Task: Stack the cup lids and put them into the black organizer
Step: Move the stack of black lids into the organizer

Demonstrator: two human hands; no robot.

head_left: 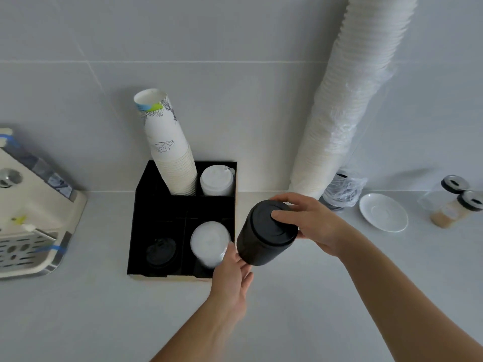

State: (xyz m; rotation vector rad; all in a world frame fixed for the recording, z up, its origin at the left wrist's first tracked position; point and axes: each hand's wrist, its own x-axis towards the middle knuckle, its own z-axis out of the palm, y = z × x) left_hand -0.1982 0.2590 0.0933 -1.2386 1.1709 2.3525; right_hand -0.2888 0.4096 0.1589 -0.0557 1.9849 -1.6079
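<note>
- The right hand (313,223) grasps the top of a stack of black lids (264,233), fingers curled over the uppermost lid and thumb on its far rim; the left hand (231,280) lies open, palm and fingers cupped against the stack's lower end, supporting rather than clenching.
- The stack hangs tilted in the air, just beside the right wall of the black organizer (136,226), lower end nearest the front right compartment.
- That compartment already holds a stack of clear lids (209,244). The front left one holds a few black lids (160,250), which looks like the fitting place for this stack.
- At the back, a column of paper cups (172,158) stands in the left compartment and white lids (217,180) in the right.
- Handling, as I judge it: thin plastic lids are light and fairly stiff, but a nested stack is held only by friction and can slide apart or fan out when tipped. A hold at both ends, as now, keeps it pressed together; a squeeze at the middle could buckle it.
- The smooth plastic may slip, so the lower hand ought to stay under until the stack's base is inside the compartment walls.
- The likely risk is knocking the clear lids while passing over them to the left compartment.
- Off to the right, well apart, sit a white saucer (383,212) and two jars (454,202); a tall sleeve of wrapped cups (350,100) leans on the wall.
</note>
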